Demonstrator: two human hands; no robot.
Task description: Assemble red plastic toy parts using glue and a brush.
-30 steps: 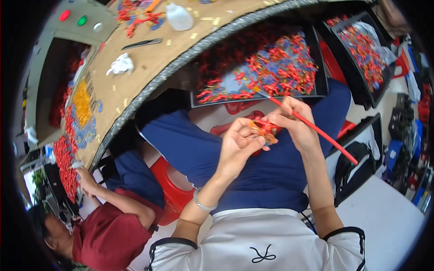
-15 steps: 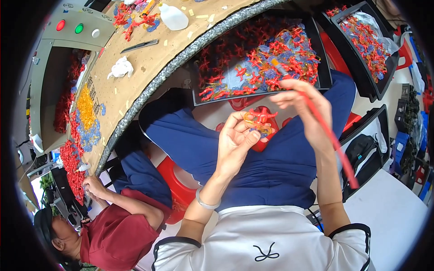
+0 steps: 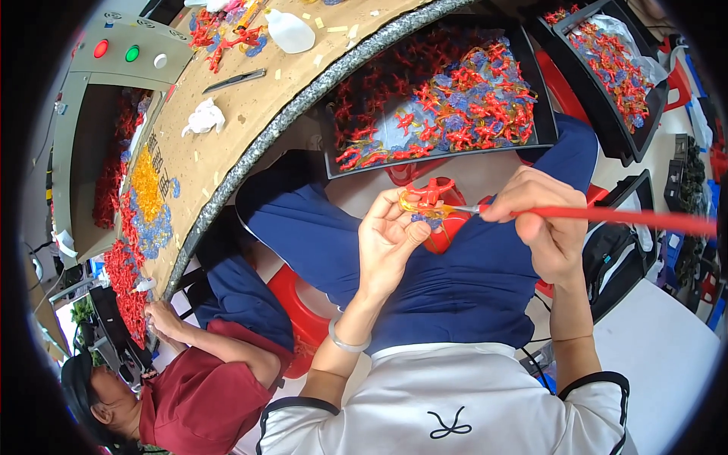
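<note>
My left hand (image 3: 388, 241) pinches a small red plastic figure (image 3: 430, 193) with yellow and blue-purple translucent parts, held above my lap. In my right hand (image 3: 540, 220) is a paintbrush (image 3: 607, 215) with a long red handle and a silver ferrule. Its bristle end points left and meets the figure at its right side. The fingers of my left hand cover part of the figure's lower left. Beyond both hands, a black tray (image 3: 440, 158) holds many similar red, blue and yellow pieces.
A second black tray (image 3: 633, 144) of such pieces stands far right. On the curved table (image 3: 250, 114) are a white bottle (image 3: 290, 30), tweezers (image 3: 234, 80), a crumpled tissue (image 3: 204, 117) and heaps of parts. A co-worker (image 3: 205, 387) in dark red sits at lower left.
My right hand has turned and come down, swinging the brush from a steep slant to nearly level, its tip now at the figure. My left hand has shifted slightly left.
</note>
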